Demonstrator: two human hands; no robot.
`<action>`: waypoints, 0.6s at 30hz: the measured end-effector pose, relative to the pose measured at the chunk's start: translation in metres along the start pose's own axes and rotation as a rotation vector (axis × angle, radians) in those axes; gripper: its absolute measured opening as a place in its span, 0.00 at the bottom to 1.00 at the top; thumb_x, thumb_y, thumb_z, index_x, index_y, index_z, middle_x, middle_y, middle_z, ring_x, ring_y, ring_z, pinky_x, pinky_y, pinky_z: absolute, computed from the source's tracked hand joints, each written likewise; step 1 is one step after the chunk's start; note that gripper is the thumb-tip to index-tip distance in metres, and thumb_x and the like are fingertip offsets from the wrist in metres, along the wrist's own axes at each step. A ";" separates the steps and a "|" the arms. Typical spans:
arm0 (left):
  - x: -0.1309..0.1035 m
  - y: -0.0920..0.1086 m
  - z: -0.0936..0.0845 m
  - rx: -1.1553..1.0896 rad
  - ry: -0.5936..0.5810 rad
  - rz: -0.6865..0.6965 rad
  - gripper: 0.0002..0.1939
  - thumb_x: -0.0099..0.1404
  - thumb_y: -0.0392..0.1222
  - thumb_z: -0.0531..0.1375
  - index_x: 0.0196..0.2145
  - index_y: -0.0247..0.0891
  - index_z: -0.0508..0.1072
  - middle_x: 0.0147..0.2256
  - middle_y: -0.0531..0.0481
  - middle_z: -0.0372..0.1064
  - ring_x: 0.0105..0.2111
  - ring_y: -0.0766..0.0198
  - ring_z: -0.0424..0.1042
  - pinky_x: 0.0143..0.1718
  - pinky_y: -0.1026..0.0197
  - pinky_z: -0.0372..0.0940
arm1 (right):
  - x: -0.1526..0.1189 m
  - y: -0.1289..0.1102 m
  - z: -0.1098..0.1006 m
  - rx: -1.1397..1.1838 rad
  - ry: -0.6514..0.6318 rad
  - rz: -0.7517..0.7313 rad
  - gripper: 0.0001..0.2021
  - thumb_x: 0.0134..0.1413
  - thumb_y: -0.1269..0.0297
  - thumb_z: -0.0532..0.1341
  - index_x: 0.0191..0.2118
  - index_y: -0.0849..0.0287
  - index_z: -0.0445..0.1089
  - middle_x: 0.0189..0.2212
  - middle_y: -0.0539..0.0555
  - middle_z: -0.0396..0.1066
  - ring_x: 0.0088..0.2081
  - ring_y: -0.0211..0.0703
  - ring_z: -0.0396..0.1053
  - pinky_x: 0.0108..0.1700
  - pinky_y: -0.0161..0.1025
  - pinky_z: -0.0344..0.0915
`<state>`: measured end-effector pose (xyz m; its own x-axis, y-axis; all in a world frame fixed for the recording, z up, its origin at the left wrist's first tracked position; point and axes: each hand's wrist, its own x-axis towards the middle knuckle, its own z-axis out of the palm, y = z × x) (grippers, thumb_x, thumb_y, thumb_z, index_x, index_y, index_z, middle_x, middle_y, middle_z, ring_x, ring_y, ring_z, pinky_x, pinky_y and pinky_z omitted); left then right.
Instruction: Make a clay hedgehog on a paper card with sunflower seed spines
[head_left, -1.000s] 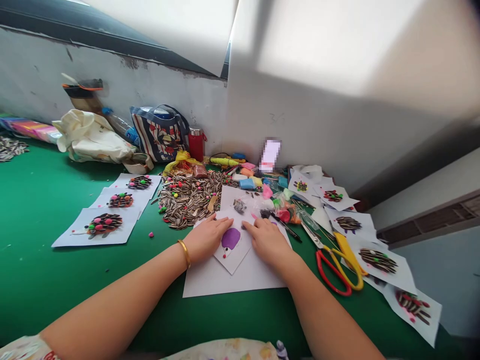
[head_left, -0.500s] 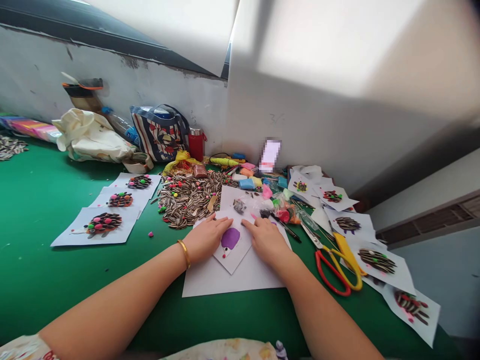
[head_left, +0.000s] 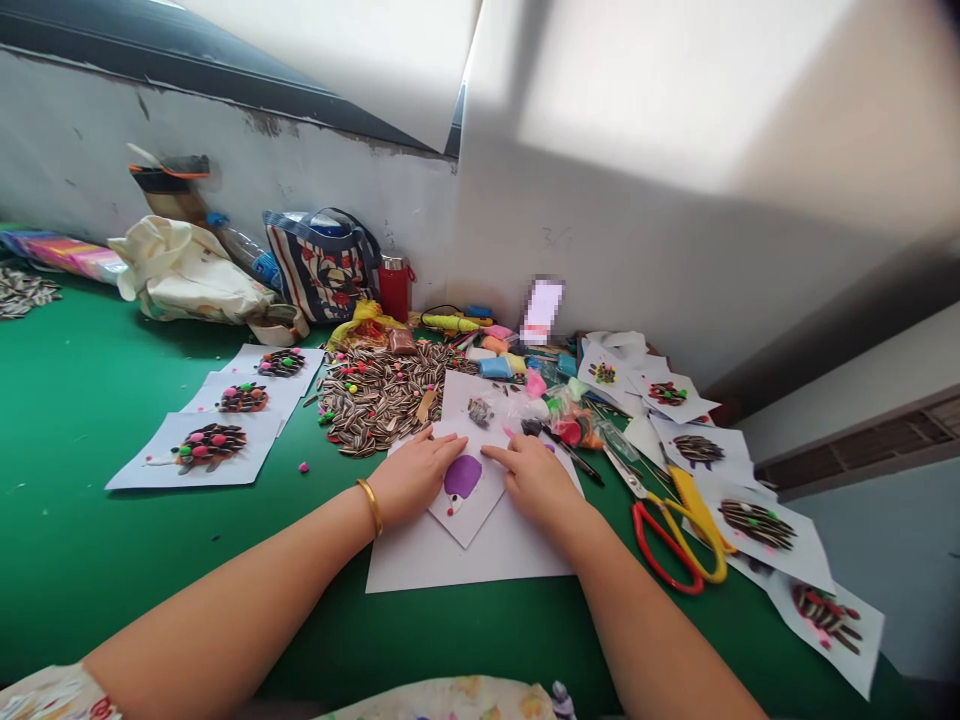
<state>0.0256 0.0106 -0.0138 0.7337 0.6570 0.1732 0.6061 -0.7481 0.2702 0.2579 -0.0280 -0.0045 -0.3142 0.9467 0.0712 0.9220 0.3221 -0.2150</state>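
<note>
One faint scrawl (head_left: 556,238) stands out on the wall (head_left: 337,180); it seems to begin with a 3, and the rest is too pale for me to read. Below it, the phone (head_left: 542,308) is blurred into squares, and the blue label on the bottle (head_left: 247,243) is too small to make out.

The card (head_left: 478,507), with its purple hedgehog (head_left: 463,476), lies between my hands on a larger sheet (head_left: 420,566), one corner pointing toward me. My left hand (head_left: 412,480) rests flat over its left edge, the fingers (head_left: 444,448) straight and loose. My right hand (head_left: 541,485) lies over the right edge, unclenched, index finger reaching across toward the left one; the hedgehog sits just below the gap between them.

My hands cover both sides of the card, and I cannot tell what the purple patch (head_left: 550,448) beyond my right hand belongs to. Seeds (head_left: 382,400) are heaped past my left hand; the scissors (head_left: 679,530) lie to the right on the tabletop (head_left: 300,610). At the far left, another seed heap (head_left: 26,293) is cut off.
</note>
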 end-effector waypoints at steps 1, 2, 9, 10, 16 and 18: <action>0.000 0.001 -0.001 0.001 -0.002 -0.001 0.27 0.65 0.27 0.49 0.61 0.35 0.62 0.59 0.39 0.65 0.57 0.56 0.67 0.65 0.45 0.50 | 0.001 0.002 0.000 0.009 0.019 -0.002 0.28 0.55 0.77 0.55 0.59 0.47 0.67 0.39 0.56 0.65 0.43 0.47 0.62 0.45 0.40 0.59; 0.000 0.001 -0.002 0.003 -0.002 -0.003 0.27 0.65 0.27 0.49 0.61 0.35 0.62 0.58 0.39 0.65 0.57 0.56 0.67 0.65 0.45 0.51 | 0.001 0.003 0.000 0.011 0.036 -0.001 0.28 0.54 0.77 0.55 0.59 0.47 0.67 0.39 0.56 0.66 0.43 0.47 0.62 0.45 0.40 0.59; 0.000 0.006 -0.006 0.033 -0.018 -0.015 0.25 0.66 0.28 0.48 0.60 0.32 0.62 0.58 0.38 0.66 0.57 0.56 0.67 0.65 0.45 0.50 | 0.001 0.005 -0.001 0.019 0.042 -0.018 0.25 0.55 0.76 0.55 0.58 0.52 0.69 0.40 0.57 0.67 0.43 0.47 0.63 0.46 0.41 0.60; 0.000 0.006 -0.006 0.032 -0.017 -0.013 0.25 0.66 0.28 0.48 0.60 0.32 0.62 0.58 0.38 0.66 0.57 0.56 0.67 0.65 0.45 0.50 | 0.000 0.004 -0.002 0.028 0.028 -0.031 0.25 0.55 0.76 0.55 0.57 0.52 0.70 0.39 0.57 0.67 0.43 0.47 0.63 0.45 0.40 0.60; 0.000 0.005 -0.004 0.014 -0.003 -0.007 0.25 0.65 0.27 0.49 0.60 0.33 0.62 0.58 0.38 0.66 0.57 0.55 0.67 0.65 0.45 0.51 | -0.004 -0.002 -0.006 0.009 -0.028 -0.068 0.24 0.56 0.74 0.55 0.56 0.48 0.70 0.38 0.55 0.67 0.42 0.46 0.63 0.44 0.40 0.59; 0.000 0.004 -0.004 0.009 0.003 -0.007 0.26 0.65 0.27 0.49 0.60 0.34 0.62 0.57 0.38 0.67 0.57 0.55 0.67 0.64 0.45 0.51 | -0.004 -0.002 -0.006 -0.011 -0.012 -0.026 0.25 0.56 0.74 0.56 0.58 0.50 0.68 0.40 0.57 0.67 0.43 0.47 0.63 0.44 0.41 0.59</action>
<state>0.0271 0.0076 -0.0088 0.7286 0.6623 0.1746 0.6138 -0.7445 0.2627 0.2584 -0.0324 0.0016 -0.3405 0.9380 0.0646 0.9160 0.3464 -0.2023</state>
